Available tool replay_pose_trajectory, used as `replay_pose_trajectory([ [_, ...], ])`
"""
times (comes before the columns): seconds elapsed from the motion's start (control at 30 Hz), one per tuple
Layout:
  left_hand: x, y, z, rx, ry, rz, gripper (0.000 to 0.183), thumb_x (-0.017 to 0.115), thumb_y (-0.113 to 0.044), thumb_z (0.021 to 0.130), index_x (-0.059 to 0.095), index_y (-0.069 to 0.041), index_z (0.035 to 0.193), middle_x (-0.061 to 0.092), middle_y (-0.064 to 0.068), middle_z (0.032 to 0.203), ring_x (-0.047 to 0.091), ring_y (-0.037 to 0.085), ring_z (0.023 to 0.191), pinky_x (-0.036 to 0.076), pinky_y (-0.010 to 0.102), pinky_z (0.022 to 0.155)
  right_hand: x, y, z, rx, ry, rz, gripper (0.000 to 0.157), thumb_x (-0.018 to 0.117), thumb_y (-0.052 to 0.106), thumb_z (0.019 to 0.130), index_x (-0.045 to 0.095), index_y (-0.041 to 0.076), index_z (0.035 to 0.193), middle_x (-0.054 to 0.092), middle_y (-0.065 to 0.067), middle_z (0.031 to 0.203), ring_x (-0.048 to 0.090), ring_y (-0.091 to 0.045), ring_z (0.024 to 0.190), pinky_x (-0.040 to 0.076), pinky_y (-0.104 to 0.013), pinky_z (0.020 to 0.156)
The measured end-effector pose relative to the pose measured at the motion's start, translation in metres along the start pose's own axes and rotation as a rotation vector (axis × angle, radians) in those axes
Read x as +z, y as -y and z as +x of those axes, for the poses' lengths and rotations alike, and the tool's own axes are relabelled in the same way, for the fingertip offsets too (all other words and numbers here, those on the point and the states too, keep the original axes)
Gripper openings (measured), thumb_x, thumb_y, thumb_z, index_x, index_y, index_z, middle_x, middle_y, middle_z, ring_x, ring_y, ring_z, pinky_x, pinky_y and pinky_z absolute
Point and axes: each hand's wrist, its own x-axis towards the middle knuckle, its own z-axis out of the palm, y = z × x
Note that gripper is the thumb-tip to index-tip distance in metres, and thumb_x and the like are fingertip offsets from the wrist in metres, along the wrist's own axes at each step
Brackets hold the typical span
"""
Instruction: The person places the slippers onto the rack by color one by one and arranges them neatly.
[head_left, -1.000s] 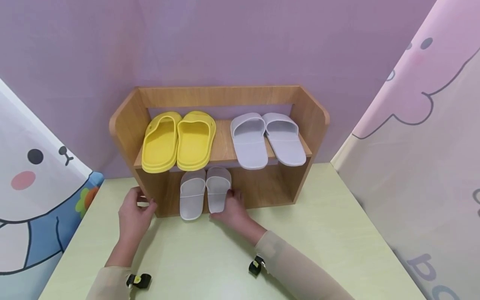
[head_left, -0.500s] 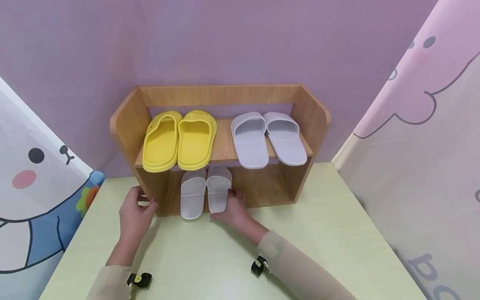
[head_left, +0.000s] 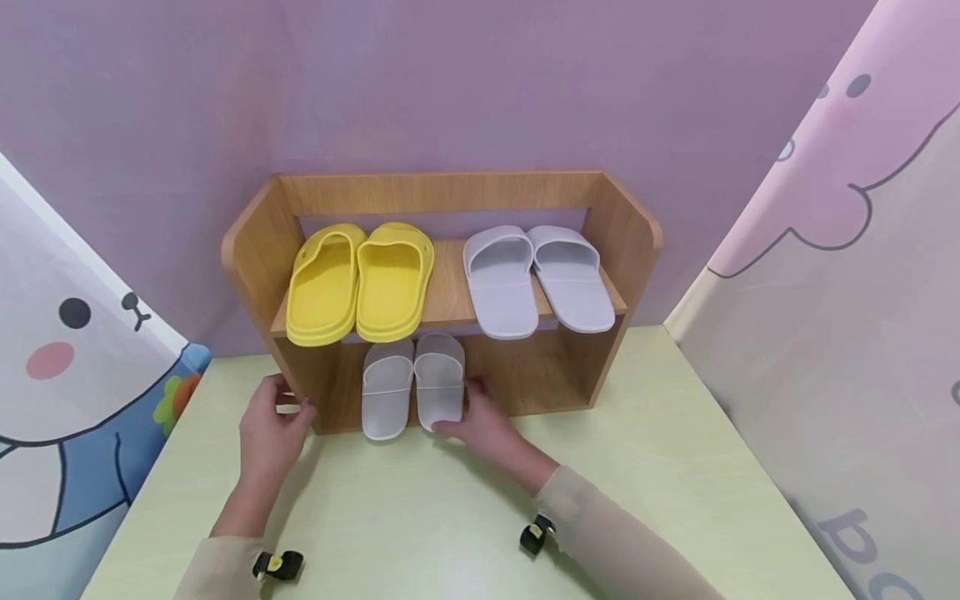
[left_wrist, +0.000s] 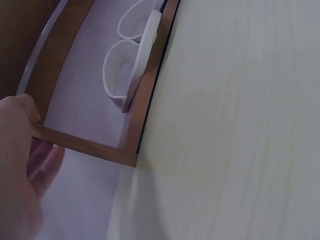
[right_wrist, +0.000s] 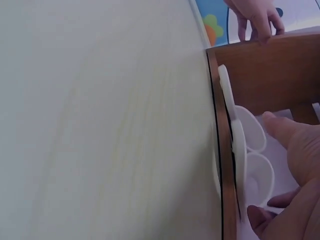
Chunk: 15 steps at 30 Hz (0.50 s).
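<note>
In the head view, a pair of grey slippers sits side by side on the lower shelf of a wooden shoe rack (head_left: 528,375): the left slipper (head_left: 387,400) and the right slipper (head_left: 440,387). My right hand (head_left: 487,421) is at the right slipper, thumb by its heel end and fingers along its right side. The right wrist view has thumb and fingers spread apart beside the slippers' straps (right_wrist: 260,175). My left hand (head_left: 272,433) holds the rack's left side panel (left_wrist: 85,145), with fingers on both sides of the panel in the left wrist view.
Yellow clogs (head_left: 322,292) and lilac slippers (head_left: 504,292) stand on the upper shelf. The rack rests on a pale table (head_left: 390,525) against a purple backdrop (head_left: 480,83). Printed cartoon panels flank the table, and a small black camera hangs at each wrist.
My right hand has drawn slightly right and toward me, with its fingers loosening from the right slipper, whose right edge shows more. My left hand stays on the panel.
</note>
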Motion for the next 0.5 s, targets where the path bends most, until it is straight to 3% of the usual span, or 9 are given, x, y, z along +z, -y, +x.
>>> replay_pose_trajectory([
  [0.1,-0.006,-0.002,-0.003,0.004,0.052,0.005,0.048,0.076,-0.004,0.097,0.057,-0.001,0.142,0.067,0.016,0.127,0.070,0.034,0.112,0.053,0.006,0.077,-0.018,-0.005,-0.010,-0.020,-0.001,-0.024,0.091,0.095,0.036,0.089,0.049,-0.003,0.158,0.050,-0.021,0.152,0.057,-0.040,0.139,0.051,-0.054,0.116],
  [0.23,-0.018,-0.003,-0.008,0.005,0.135,0.038,0.057,0.077,-0.011,0.100,0.052,0.002,0.150,0.062,0.020,0.136,0.067,0.039,0.119,0.064,0.033,0.090,-0.048,-0.016,-0.026,-0.090,-0.036,-0.100,0.083,0.094,0.038,0.090,0.057,0.000,0.154,0.052,-0.019,0.152,0.054,-0.040,0.140,0.052,-0.055,0.115],
  [0.33,-0.026,-0.001,-0.014,0.003,0.190,0.096,0.063,0.076,-0.020,0.104,0.047,0.003,0.155,0.058,0.024,0.144,0.062,0.046,0.125,0.058,0.061,0.099,-0.077,-0.028,-0.041,-0.139,-0.039,-0.168,0.077,0.092,0.038,0.092,0.060,0.001,0.152,0.055,-0.018,0.150,0.056,-0.040,0.137,0.054,-0.056,0.112],
  [0.5,-0.041,0.005,-0.023,0.074,0.221,0.192,0.069,0.079,-0.028,0.103,0.048,0.003,0.156,0.052,0.030,0.152,0.054,0.054,0.133,0.049,0.076,0.101,-0.130,-0.053,-0.073,-0.149,-0.008,-0.201,0.062,0.084,0.035,0.100,0.064,-0.001,0.146,0.064,-0.020,0.140,0.065,-0.043,0.124,0.060,-0.057,0.100],
])
